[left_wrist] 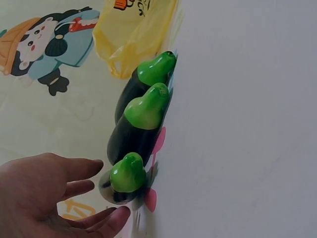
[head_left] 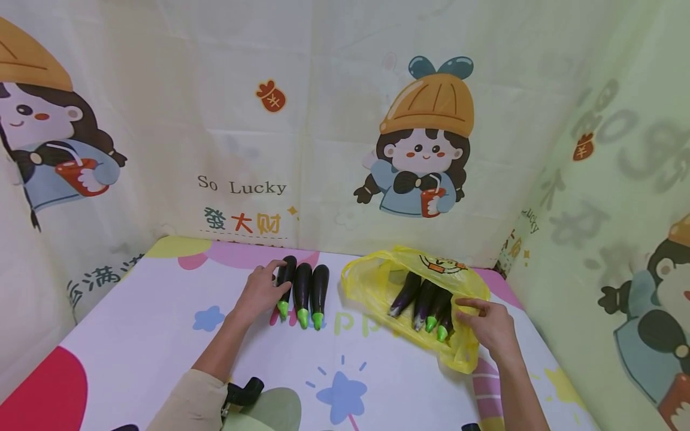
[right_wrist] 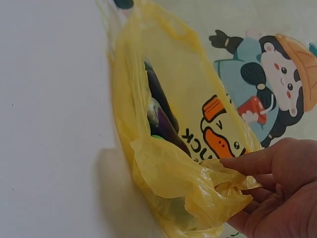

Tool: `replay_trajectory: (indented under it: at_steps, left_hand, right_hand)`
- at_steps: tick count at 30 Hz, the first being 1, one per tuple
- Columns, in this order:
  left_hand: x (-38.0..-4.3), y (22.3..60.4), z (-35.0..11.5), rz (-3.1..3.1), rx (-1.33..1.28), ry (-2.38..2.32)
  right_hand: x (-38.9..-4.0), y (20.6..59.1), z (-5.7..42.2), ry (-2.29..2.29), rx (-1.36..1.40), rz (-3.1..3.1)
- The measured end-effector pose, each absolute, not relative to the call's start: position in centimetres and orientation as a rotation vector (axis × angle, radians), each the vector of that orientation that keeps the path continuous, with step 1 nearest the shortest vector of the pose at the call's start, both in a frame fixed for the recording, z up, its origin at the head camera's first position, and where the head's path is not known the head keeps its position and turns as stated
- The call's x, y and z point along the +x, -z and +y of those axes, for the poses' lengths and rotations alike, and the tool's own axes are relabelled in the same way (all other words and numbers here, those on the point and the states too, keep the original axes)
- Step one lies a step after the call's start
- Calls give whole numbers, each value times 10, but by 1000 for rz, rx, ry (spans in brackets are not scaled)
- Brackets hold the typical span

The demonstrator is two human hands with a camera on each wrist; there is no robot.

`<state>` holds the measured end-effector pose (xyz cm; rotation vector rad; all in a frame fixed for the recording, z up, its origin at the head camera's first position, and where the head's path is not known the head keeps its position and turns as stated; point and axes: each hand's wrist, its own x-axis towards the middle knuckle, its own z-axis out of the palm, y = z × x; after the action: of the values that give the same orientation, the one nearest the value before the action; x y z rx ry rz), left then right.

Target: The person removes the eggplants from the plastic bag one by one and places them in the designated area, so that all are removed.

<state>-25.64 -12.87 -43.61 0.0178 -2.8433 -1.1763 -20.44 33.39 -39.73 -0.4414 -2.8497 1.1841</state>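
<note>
Three dark eggplants with bright green stem ends lie side by side on the table. My left hand (head_left: 262, 288) is at the leftmost eggplant (head_left: 287, 281), its thumb and fingers spread on either side of it; the left wrist view does not show a firm grip. Beside it are the middle eggplant (head_left: 303, 293) and the right one (head_left: 320, 293). A yellow plastic bag (head_left: 372, 272) lies on its side with its mouth toward me. Several eggplants (head_left: 424, 299) are inside, two with green ends. My right hand (right_wrist: 277, 193) pinches the bag's crumpled right edge.
The table cover (head_left: 259, 353) is white with coloured prints. Cloth walls (head_left: 323, 149) with cartoon figures rise behind and at both sides. A black object (head_left: 245, 392) shows by the left sleeve.
</note>
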Motion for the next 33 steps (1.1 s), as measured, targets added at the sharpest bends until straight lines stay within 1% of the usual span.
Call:
replay_trajectory:
  at_steps: [15, 24, 33]
  left_hand:
    - [-255, 432, -129, -2745, 10, 1141]
    - [-254, 425, -111, -2622, -188, 1200]
    - [-255, 422, -84, -2633, -320, 1267]
  right_hand:
    - [-205, 397, 335, -1200, -434, -2863]
    - [-203, 396, 336, -1204, -447, -2863]
    - [-203, 396, 336, -1208, -432, -2861]
